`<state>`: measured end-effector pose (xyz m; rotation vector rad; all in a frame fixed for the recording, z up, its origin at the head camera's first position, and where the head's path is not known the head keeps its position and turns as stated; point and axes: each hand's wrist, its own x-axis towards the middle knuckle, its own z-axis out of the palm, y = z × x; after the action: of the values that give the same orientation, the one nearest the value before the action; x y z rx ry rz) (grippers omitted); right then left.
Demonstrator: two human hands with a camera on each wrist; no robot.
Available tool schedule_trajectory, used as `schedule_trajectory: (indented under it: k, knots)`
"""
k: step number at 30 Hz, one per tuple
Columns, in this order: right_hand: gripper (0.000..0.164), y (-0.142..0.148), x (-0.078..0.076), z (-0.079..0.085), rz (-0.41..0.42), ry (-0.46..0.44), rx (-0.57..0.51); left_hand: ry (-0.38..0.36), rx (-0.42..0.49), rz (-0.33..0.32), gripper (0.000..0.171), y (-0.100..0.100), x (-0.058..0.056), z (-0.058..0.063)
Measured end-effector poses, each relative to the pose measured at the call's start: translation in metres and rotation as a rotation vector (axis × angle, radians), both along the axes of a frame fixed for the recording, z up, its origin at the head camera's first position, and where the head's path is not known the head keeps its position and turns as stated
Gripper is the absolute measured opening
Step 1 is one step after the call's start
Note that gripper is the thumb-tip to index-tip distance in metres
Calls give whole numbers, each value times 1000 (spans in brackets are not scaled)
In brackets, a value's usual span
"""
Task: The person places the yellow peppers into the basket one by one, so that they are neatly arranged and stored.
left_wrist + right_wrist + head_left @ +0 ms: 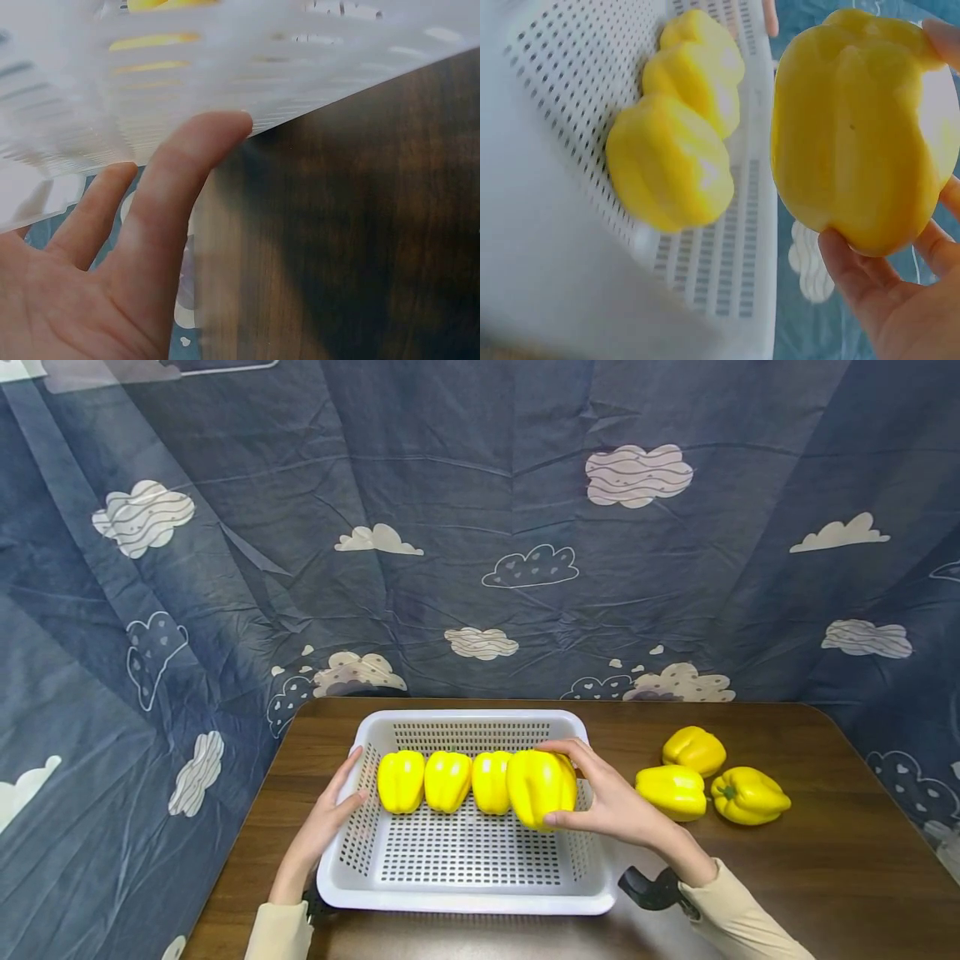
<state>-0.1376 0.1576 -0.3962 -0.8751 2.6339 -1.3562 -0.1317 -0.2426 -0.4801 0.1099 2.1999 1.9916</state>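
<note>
A yellow bell pepper is in my right hand, which grips it between thumb and fingers over the right side of a white plastic basket. The right wrist view shows this bell pepper close up, with fingertips on its sides and end. Inside the basket, three more yellow bell peppers stand side by side in a row. My left hand rests against the basket's left rim. In the left wrist view its thumb is extended along the slotted wall.
Three yellow bell peppers lie grouped on the wooden table, right of the basket. A dark blue cloth with cloud prints hangs behind the table and along its sides. Each wrist wears a dark strap-on device.
</note>
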Motion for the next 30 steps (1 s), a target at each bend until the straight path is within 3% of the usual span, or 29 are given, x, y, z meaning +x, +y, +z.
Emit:
schedule_trajectory:
  k: [14,30]
  knots:
    - [77,-51,-8,-4,114,13,-2,7,1,6,65,1,1,2]
    - [77,-110,-11,-15,240,-86,29,17,-27,-5,65,0,0,1]
